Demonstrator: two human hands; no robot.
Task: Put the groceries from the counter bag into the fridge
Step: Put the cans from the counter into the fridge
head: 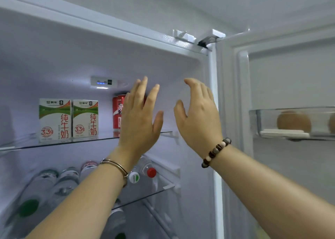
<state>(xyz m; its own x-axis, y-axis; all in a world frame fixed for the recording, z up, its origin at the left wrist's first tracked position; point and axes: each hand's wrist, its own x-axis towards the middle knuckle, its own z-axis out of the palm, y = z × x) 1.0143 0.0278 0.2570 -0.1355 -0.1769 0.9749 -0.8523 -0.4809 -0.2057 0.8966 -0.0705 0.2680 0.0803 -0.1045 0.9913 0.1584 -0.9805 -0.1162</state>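
The fridge stands open in front of me. Both hands are raised at its top glass shelf (54, 144), fingers spread and holding nothing. My left hand (140, 119) hovers just in front of red cola cans (117, 112), covering most of them. My right hand (197, 115) is to the right of it, near the fridge's right wall. Two white and green milk cartons (68, 119) stand side by side on the shelf's left half. The counter bag is out of view.
On the shelf below lie several water bottles (59, 180) with caps toward me, one red cap (151, 172). The open door at the right carries a clear bin (290, 112) with brown round items (293, 122). A control panel (103, 82) glows on the back wall.
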